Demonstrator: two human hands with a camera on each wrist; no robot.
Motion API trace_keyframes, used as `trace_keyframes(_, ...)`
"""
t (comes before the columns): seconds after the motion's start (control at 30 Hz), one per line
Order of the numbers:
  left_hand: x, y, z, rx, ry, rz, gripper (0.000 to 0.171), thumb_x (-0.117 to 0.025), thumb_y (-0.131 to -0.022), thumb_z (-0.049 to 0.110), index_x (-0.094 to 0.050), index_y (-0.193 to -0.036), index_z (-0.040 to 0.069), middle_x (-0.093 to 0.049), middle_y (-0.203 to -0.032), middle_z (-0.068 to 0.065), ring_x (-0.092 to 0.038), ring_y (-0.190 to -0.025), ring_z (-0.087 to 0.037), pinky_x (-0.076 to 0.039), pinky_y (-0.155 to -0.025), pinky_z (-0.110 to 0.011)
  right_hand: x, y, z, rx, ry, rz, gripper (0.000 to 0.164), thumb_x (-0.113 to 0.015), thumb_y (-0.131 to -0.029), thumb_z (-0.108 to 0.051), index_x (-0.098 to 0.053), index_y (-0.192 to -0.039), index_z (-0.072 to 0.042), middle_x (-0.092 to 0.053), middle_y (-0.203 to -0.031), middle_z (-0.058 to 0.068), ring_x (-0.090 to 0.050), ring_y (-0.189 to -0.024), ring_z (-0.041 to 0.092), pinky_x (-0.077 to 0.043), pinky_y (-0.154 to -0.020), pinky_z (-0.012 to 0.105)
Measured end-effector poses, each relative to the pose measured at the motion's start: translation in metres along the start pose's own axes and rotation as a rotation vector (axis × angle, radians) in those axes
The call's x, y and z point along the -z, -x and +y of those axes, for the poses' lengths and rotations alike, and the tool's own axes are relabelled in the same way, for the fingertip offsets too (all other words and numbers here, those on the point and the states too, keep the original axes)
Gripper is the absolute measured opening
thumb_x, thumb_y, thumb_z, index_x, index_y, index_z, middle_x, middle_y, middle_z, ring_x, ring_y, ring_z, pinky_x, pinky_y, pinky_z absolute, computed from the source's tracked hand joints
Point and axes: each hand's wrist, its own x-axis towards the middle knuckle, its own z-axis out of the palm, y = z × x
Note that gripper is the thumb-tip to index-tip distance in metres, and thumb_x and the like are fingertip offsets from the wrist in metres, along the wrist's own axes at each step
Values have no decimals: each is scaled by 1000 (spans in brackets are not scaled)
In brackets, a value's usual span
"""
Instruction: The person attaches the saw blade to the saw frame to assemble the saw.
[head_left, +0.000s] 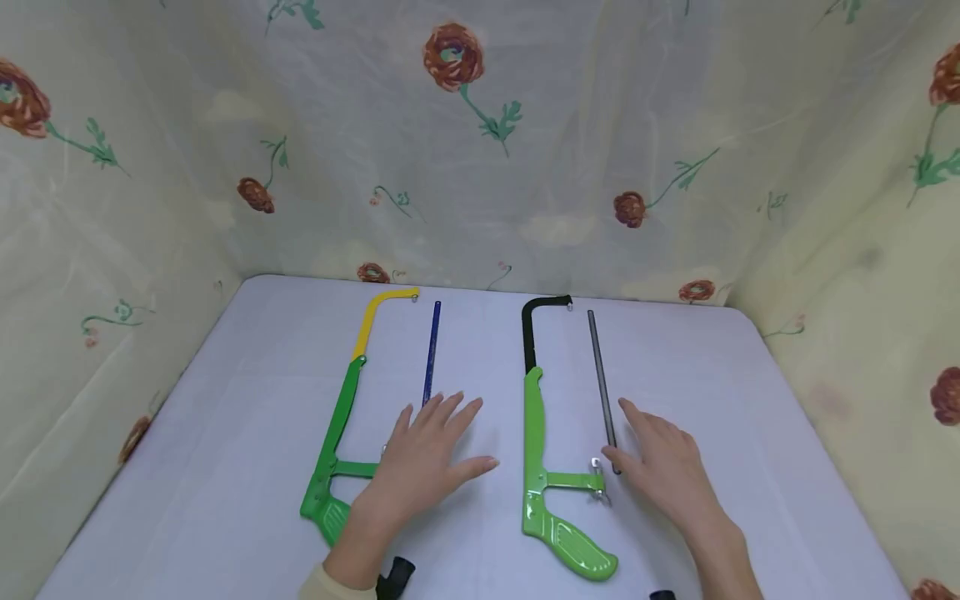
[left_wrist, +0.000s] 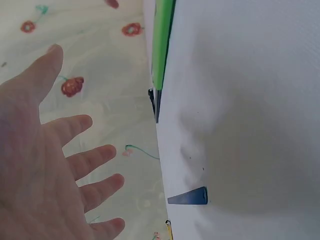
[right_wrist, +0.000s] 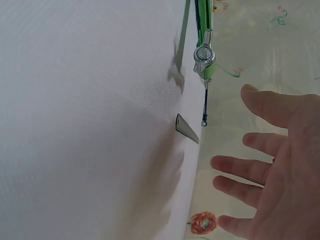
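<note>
Two hacksaw frames lie on the white table in the head view, without blades fitted. The left hacksaw frame [head_left: 343, 408] is dark green with a yellow front arm; the right hacksaw frame [head_left: 533, 425] is light green with a black one. Beside the left frame lies a blue hacksaw blade [head_left: 432, 350], its near end hidden by my left hand [head_left: 420, 467]. That hand hovers with fingers spread, also covering part of the frame. A grey hacksaw blade [head_left: 602, 375] lies right of the light green frame. My right hand [head_left: 667, 467], fingers extended, is above the table near its lower end.
A metal wing nut [right_wrist: 204, 54] shows on a frame in the right wrist view. Flower-patterned cloth [head_left: 555, 150] surrounds the table [head_left: 247, 358] at the back and both sides. Small black objects, one by the left wrist [head_left: 400, 575], show at the lower edge.
</note>
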Motion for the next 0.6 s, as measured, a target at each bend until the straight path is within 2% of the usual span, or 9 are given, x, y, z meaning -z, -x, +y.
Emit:
trace_keyframes(0.33, -7, -4, 8, -66, -20, -13, 75, -50, -90, 71, -36, -153, 33, -39, -159, -2, -32, -150, -31, -25, -119, -65, -5, -6, -2, -27, 42, -35, 72, -66, -92, -40, -42, -148, -2, -57, -133, 31, -54, -121, 50, -42, -99, 68)
trace_keyframes(0.6, -14, -8, 15, -121, -45, 8, 70, -54, -91, 67, -43, -150, 30, -44, -156, -3, -36, -147, -31, -28, -118, -63, -4, -9, -4, -60, 68, -72, 69, -65, -92, -40, -46, -144, 1, -57, -133, 33, -53, -122, 52, -43, -98, 69)
